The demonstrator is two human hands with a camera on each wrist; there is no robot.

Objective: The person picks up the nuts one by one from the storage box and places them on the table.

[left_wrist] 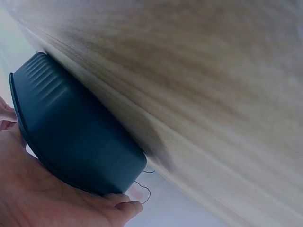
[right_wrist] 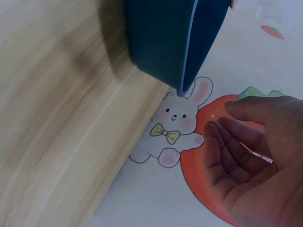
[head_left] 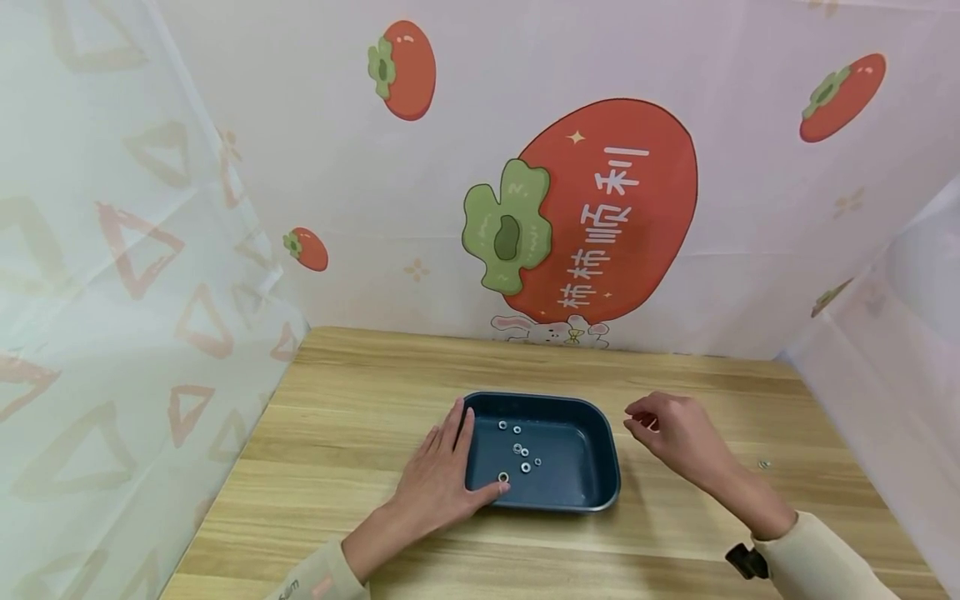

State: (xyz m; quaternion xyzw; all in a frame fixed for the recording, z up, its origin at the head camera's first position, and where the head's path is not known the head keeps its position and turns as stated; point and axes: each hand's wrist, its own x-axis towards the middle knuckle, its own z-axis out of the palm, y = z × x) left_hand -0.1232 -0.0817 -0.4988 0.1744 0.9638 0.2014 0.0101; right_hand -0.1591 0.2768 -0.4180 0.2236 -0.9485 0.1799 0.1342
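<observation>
A dark blue rectangular tray point(head_left: 577, 467) stands on the table with several small metal nuts point(head_left: 525, 467) scattered over its floor. My left hand point(head_left: 442, 479) rests along the tray's left rim, fingers stretched out and the thumb across the near rim. In the left wrist view, the palm of that hand point(left_wrist: 47, 194) lies by the tray's outer wall point(left_wrist: 80, 127). To the right of the tray, my right hand point(head_left: 678, 433) hovers with loosely bent fingers. A gap shows between its thumb and fingers point(right_wrist: 225, 151) in the right wrist view, with nothing visible held there.
A few tiny metal pieces point(head_left: 763, 464) lie on the wooden table point(head_left: 360, 375) to the right, beyond my right forearm. A printed cloth point(head_left: 360, 283) with persimmons and a rabbit hangs behind the table's far edge, and pale cloth point(head_left: 97, 333) stands along both sides.
</observation>
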